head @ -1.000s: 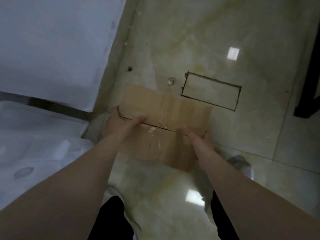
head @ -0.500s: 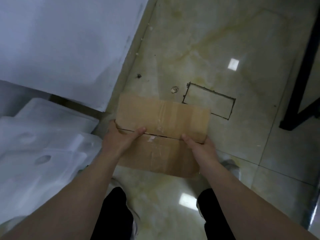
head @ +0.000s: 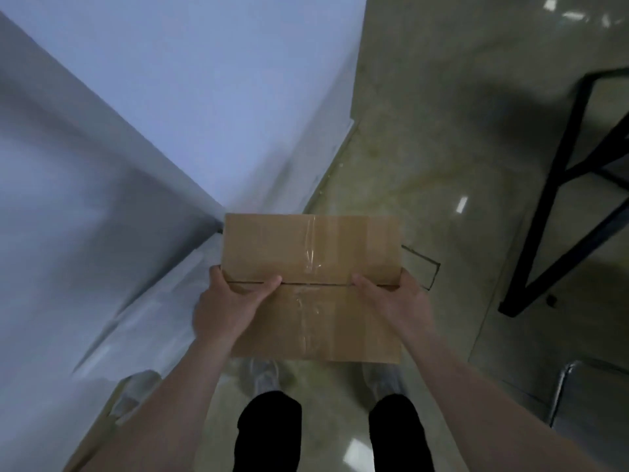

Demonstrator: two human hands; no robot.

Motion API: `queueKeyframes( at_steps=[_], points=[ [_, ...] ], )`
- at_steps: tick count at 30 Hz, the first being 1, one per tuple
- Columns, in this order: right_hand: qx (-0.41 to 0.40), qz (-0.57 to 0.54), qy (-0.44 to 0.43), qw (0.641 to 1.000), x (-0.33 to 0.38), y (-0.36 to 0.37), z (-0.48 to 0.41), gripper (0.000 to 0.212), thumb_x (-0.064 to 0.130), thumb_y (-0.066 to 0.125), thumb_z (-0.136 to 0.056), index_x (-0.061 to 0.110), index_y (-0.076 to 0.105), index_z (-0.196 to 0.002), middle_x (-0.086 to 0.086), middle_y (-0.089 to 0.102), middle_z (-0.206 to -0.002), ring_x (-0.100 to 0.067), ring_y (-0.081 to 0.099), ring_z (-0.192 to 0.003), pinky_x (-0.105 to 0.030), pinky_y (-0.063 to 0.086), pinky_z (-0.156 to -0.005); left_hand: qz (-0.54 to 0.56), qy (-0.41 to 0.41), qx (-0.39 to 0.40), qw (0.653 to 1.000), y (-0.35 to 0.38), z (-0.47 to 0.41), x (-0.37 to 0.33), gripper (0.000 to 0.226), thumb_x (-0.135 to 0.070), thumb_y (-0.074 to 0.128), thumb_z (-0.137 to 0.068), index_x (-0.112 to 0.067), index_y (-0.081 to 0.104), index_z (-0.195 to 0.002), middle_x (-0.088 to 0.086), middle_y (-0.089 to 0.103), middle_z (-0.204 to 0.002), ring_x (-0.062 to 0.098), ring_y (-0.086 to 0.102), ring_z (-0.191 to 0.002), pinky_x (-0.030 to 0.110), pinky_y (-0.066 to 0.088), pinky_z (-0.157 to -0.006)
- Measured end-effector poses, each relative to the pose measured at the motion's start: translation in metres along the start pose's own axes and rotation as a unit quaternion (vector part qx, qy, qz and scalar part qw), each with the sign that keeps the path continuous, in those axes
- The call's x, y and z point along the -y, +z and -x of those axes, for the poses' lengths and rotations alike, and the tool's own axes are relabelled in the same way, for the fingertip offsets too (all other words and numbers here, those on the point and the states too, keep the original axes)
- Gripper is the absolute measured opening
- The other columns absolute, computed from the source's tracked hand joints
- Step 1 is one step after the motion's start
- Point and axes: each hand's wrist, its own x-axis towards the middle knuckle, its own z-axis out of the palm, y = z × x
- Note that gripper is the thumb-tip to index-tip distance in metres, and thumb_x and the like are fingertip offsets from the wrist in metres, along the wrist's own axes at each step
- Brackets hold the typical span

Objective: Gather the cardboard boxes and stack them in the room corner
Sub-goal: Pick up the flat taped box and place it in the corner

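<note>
A brown cardboard box (head: 306, 247) with clear tape down its middle is held in front of me above the floor, its top flaps shut along a middle seam. My left hand (head: 228, 304) grips its left side with the thumb on the seam. My right hand (head: 394, 298) grips its right side the same way. A wall corner (head: 218, 212) lies just beyond the box's far left edge.
White walls (head: 204, 97) fill the left and upper left. White foam pieces (head: 143, 328) lie by the left wall, with a brown cardboard edge (head: 88, 444) at lower left. A black metal frame (head: 558, 206) stands at right. A dark rectangular outline (head: 425, 267) marks the glossy floor.
The box has come up and levelled out between my hands. My view has lifted and swung, so the wall corner and the black frame now show more.
</note>
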Motion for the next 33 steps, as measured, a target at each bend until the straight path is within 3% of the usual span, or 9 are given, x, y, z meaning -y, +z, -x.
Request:
queueKeyframes(
  at_steps=[4, 7, 10, 18, 20, 22, 23, 28, 33],
  points=[
    [0.036, 0.079, -0.08, 0.993, 0.063, -0.038, 0.058, 0.098, 0.083, 0.069, -0.074, 0.022, 0.054, -0.148, -0.006, 0.068, -0.137, -0.032, 0.064, -0.126, -0.039, 0.051, -0.096, 0.033, -0.037, -0.044, 0.998, -0.069, 0.072, -0.003, 0.113, -0.093, 0.068, -0.059, -0.021, 0.04, -0.142, 0.007, 0.062, -0.139, 0.037, 0.063, -0.123, 0.049, 0.051, -0.1],
    [0.074, 0.124, -0.143, 0.979, 0.11, -0.057, 0.109, 0.102, 0.09, 0.067, -0.067, 0.02, 0.06, -0.142, -0.007, 0.07, -0.133, -0.033, 0.065, -0.123, -0.045, 0.054, -0.101, 0.061, -0.081, -0.094, 0.99, -0.116, 0.128, 0.003, 0.119, -0.098, 0.064, -0.055, -0.02, 0.042, -0.142, 0.009, 0.064, -0.136, 0.038, 0.063, -0.122, 0.05, 0.052, -0.099],
    [0.106, 0.145, -0.221, 0.959, 0.146, -0.069, 0.155, 0.104, 0.095, 0.064, -0.059, 0.022, 0.068, -0.131, -0.001, 0.075, -0.123, -0.03, 0.07, -0.113, -0.045, 0.057, -0.095, 0.081, -0.12, -0.151, 0.978, -0.155, 0.185, 0.014, 0.104, -0.091, 0.066, -0.064, -0.018, 0.043, -0.134, 0.013, 0.065, -0.129, 0.04, 0.064, -0.116, 0.048, 0.051, -0.091],
    [0.165, 0.282, -0.423, 0.845, 0.216, -0.047, 0.308, 0.095, 0.095, 0.06, -0.067, 0.018, 0.071, -0.122, -0.006, 0.077, -0.114, -0.032, 0.072, -0.105, -0.041, 0.057, -0.087, 0.136, -0.221, -0.285, 0.923, -0.231, 0.341, 0.094, 0.088, -0.089, 0.062, -0.07, -0.021, 0.038, -0.119, 0.017, 0.067, -0.124, 0.042, 0.065, -0.115, 0.045, 0.046, -0.083],
    [0.179, 0.3, -0.466, 0.813, 0.219, -0.026, 0.349, 0.091, 0.091, 0.061, -0.072, 0.019, 0.068, -0.127, -0.007, 0.076, -0.119, -0.034, 0.07, -0.109, -0.042, 0.054, -0.089, 0.167, -0.25, -0.311, 0.902, -0.243, 0.381, 0.121, 0.086, -0.089, 0.062, -0.07, -0.02, 0.038, -0.117, 0.016, 0.067, -0.124, 0.041, 0.065, -0.115, 0.043, 0.045, -0.081],
    [0.185, 0.302, -0.46, 0.815, 0.224, -0.033, 0.363, 0.086, 0.087, 0.063, -0.075, 0.019, 0.068, -0.128, -0.007, 0.075, -0.121, -0.033, 0.07, -0.11, -0.038, 0.051, -0.086, 0.153, -0.253, -0.317, 0.901, -0.247, 0.382, 0.125, 0.094, -0.09, 0.061, -0.07, -0.017, 0.042, -0.127, 0.015, 0.067, -0.124, 0.04, 0.064, -0.117, 0.043, 0.047, -0.084],
    [0.227, 0.337, -0.531, 0.744, 0.202, 0.02, 0.443, 0.083, 0.084, 0.064, -0.077, 0.019, 0.069, -0.128, -0.007, 0.075, -0.121, -0.032, 0.07, -0.11, -0.036, 0.049, -0.083, 0.213, -0.318, -0.346, 0.857, -0.249, 0.455, 0.2, 0.099, -0.091, 0.06, -0.07, -0.015, 0.042, -0.131, 0.015, 0.067, -0.125, 0.04, 0.064, -0.118, 0.044, 0.048, -0.085],
    [0.244, 0.371, -0.548, 0.709, 0.176, 0.056, 0.506, 0.078, 0.081, 0.059, -0.084, 0.019, 0.068, -0.13, -0.005, 0.074, -0.123, -0.026, 0.066, -0.098, -0.034, 0.048, -0.085, 0.238, -0.341, -0.37, 0.831, -0.247, 0.503, 0.263, 0.11, -0.095, 0.063, -0.062, -0.013, 0.048, -0.135, 0.016, 0.068, -0.128, 0.038, 0.065, -0.119, 0.046, 0.053, -0.092],
    [0.3, 0.395, -0.574, 0.652, 0.104, 0.13, 0.626, 0.079, 0.081, 0.056, -0.085, 0.02, 0.062, -0.135, -0.003, 0.071, -0.129, -0.024, 0.067, -0.104, -0.038, 0.051, -0.095, 0.267, -0.403, -0.4, 0.778, -0.234, 0.605, 0.379, 0.113, -0.094, 0.063, -0.063, -0.013, 0.046, -0.141, 0.014, 0.066, -0.134, 0.039, 0.064, -0.121, 0.044, 0.05, -0.087]
  ],
)
